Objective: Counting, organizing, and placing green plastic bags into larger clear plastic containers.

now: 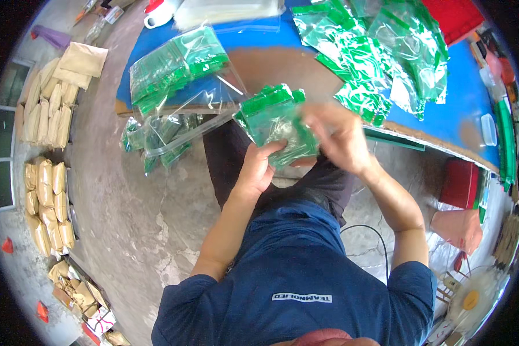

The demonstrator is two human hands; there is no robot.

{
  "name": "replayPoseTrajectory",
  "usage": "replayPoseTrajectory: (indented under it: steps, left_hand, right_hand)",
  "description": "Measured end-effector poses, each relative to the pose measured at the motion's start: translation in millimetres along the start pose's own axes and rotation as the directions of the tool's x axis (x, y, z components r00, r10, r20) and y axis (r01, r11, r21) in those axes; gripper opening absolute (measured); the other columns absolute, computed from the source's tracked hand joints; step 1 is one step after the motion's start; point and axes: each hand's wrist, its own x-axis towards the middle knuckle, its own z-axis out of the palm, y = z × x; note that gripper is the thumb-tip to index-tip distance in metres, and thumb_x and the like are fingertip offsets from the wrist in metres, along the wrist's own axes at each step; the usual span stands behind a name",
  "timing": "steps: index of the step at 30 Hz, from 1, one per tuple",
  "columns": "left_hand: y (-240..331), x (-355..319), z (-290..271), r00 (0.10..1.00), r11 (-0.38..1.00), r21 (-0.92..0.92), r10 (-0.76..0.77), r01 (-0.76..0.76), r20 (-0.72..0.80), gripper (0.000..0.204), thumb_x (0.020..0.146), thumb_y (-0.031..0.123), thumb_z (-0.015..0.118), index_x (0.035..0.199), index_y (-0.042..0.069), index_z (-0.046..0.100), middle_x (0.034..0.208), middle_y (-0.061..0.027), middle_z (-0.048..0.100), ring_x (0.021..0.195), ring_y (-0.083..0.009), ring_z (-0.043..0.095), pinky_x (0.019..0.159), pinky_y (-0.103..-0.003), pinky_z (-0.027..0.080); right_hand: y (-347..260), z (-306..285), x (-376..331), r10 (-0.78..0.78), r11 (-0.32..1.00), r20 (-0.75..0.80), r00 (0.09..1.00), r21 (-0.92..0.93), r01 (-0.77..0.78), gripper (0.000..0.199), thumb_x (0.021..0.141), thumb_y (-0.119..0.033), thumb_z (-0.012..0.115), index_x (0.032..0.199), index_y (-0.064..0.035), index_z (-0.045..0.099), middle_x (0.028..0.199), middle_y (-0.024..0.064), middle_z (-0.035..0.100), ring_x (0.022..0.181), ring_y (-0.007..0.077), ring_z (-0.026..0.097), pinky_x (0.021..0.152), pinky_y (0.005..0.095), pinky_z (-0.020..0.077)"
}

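My left hand (261,165) grips a small stack of clear plastic bags with green bands (277,124), thumb on top, held over my lap at the table's front edge. My right hand (341,138) is at the stack's right side; its fingers are smeared by motion, so whether they pinch a bag cannot be made out. To the left, a neat pile of similar green-banded bags (179,60) lies on the table, with a large clear plastic bag (199,95) hanging over the edge beside it. A loose heap of green-banded bags (380,57) spreads across the table's right part.
The blue-topped table (259,40) has a worn brown front area. A white pot with a red lid (158,12) and clear plastic sheets (228,12) are at the back. Brown paper packages (46,196) stand at left; a fan (473,300) and a red box (460,183) at right.
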Motion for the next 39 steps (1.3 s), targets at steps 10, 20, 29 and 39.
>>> replayPoseTrajectory:
  steps: [10,20,29,39]
  left_hand:
    - [-5,1,16,0.99,0.988,-0.058,-0.143,0.143,0.018,0.04,0.086,0.003,0.066,0.125,0.001,0.057,0.115,-0.0095,0.066,0.104,-0.0213,0.065,0.092,-0.036,0.053]
    - [-8,-9,26,0.982,0.983,0.009,-0.186,0.185,0.041,0.038,0.087,0.003,0.065,0.124,0.0,0.058,0.115,-0.0099,0.066,0.104,-0.0224,0.065,0.09,-0.038,0.054]
    - [-20,-12,23,0.965,0.97,0.057,-0.242,0.237,0.1,0.049,0.087,0.006,0.065,0.134,0.003,0.05,0.122,-0.01,0.062,0.106,-0.0229,0.064,0.092,-0.038,0.053]
    - [-27,-4,-4,0.973,0.986,0.146,-0.11,0.081,0.201,0.055,0.096,0.032,0.065,0.138,0.002,0.048,0.132,-0.0109,0.058,0.118,-0.0243,0.059,0.101,-0.039,0.048]
  right_hand:
    - [14,-1,-8,-0.076,0.984,-0.188,0.979,-0.176,0.043,0.019,0.076,-0.01,0.08,0.093,-0.0058,0.07,0.096,0.006,0.072,0.089,0.0217,0.07,0.078,0.0336,0.0544]
    - [47,-21,25,0.696,0.598,-0.03,0.717,0.577,-0.556,0.041,0.09,-0.041,0.072,0.076,-0.0025,0.066,0.066,-0.0012,0.061,0.059,0.0058,0.052,0.055,0.026,0.0424]
    - [60,-49,66,0.51,0.772,-0.221,0.831,-0.309,-0.556,0.067,0.088,-0.063,0.063,0.066,0.0002,0.059,0.056,0.0137,0.056,0.053,0.0289,0.057,0.054,0.0398,0.0459]
    - [18,-4,-24,-0.14,0.982,0.304,0.942,-0.079,0.172,0.054,0.079,-0.055,0.073,0.082,-0.0034,0.057,0.079,0.0127,0.06,0.074,0.0339,0.063,0.068,0.042,0.051]
